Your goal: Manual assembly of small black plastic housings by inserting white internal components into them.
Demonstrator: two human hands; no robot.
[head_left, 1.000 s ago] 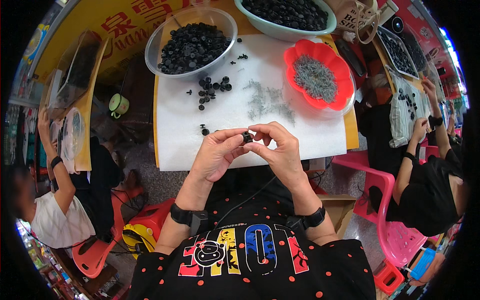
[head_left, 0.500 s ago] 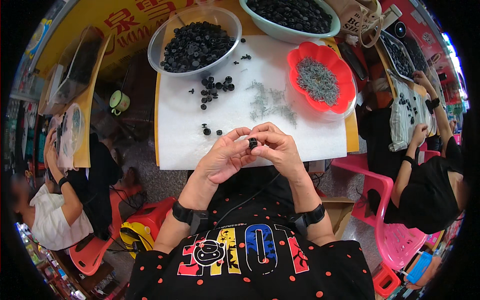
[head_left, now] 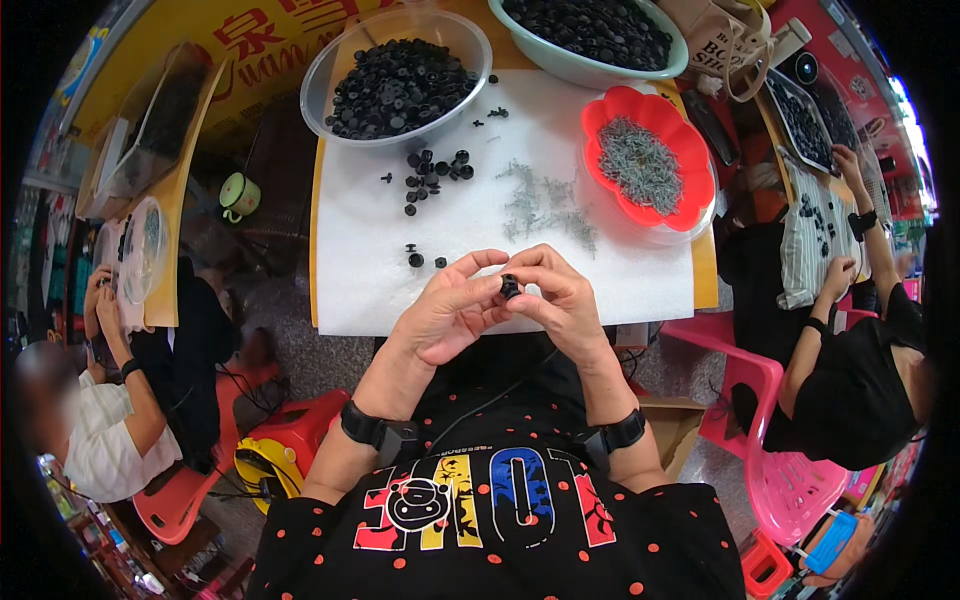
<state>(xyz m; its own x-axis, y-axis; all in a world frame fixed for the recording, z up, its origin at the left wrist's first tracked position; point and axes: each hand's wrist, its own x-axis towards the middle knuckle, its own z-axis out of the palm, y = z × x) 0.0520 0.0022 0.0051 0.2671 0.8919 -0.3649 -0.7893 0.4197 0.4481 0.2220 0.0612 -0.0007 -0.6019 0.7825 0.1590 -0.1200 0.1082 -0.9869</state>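
Note:
A small black round part sits pinched between the fingertips of both my hands, held just over the near edge of the white table mat. My left hand grips it from the left and my right hand from the right, fingers curled. Loose black parts lie scattered on the mat beyond my hands, and a thin spread of small grey screws lies to their right.
A clear bowl of black parts stands at the back left, a pale bowl of black parts at the back, a red flower-shaped dish of grey screws at the right. Other people sit working at left and right.
My hands have shifted slightly lower and to the right, still closed together on the small black part. The items on the mat stay where they were.

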